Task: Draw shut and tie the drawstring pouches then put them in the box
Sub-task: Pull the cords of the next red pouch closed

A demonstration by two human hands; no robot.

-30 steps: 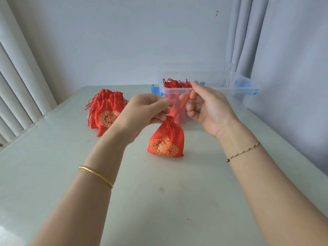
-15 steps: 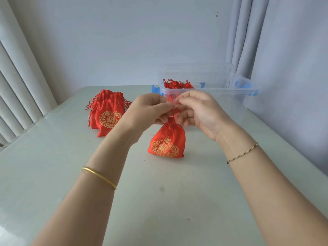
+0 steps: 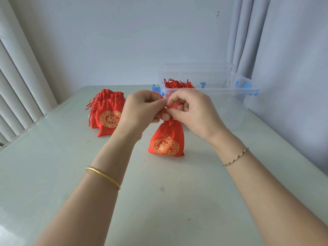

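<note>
A red drawstring pouch (image 3: 166, 141) with a gold emblem stands upright on the pale table (image 3: 159, 201), its neck gathered shut. My left hand (image 3: 143, 109) and my right hand (image 3: 191, 110) meet just above the neck, each pinching part of the red drawstring (image 3: 174, 106), which loops between the fingertips. Behind them a clear plastic box (image 3: 209, 86) with blue clips holds several red pouches (image 3: 177, 84). A pile of more red pouches (image 3: 106, 114) lies to the left on the table.
The box's clear lid (image 3: 195, 71) stands behind it against the wall. Grey curtains (image 3: 248, 41) hang at the right. Vertical blinds (image 3: 16, 95) run along the left table edge.
My right hand, which held the cord stretched up and to the right, has come down to meet the left hand at the pouch's neck. The cord now loops between the fingers.
</note>
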